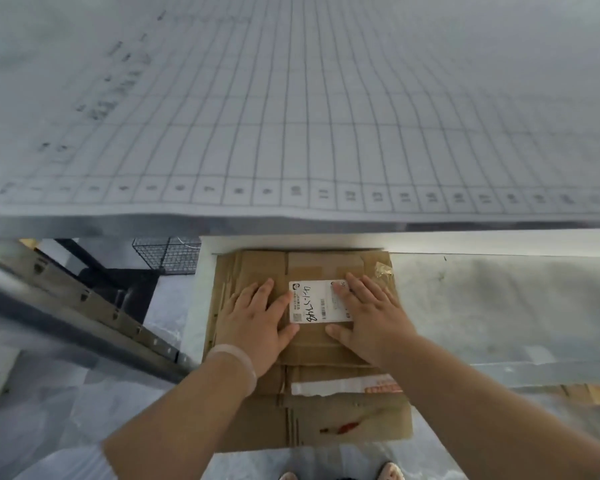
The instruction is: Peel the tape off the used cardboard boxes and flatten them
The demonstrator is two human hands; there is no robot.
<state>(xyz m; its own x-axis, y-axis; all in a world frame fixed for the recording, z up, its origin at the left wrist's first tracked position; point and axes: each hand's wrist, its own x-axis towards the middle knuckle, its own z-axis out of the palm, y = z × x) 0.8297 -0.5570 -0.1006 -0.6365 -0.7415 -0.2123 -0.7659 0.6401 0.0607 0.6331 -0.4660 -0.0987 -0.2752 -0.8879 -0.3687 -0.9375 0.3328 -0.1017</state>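
Where the white table meets its left end, a stack of flattened cardboard boxes lies flat, its near edge overhanging toward the person. Left hand: fingers spread, palm down on the top sheet, pale wristband at the wrist. Right hand: fingers spread, palm down, covering the right edge of a white shipping label with handwriting. Crumpled clear tape: stuck near the far right corner. Torn white tape strip: across a lower sheet. Gridded numbered chart: on the wall behind. Black wire grid: left, lower down.
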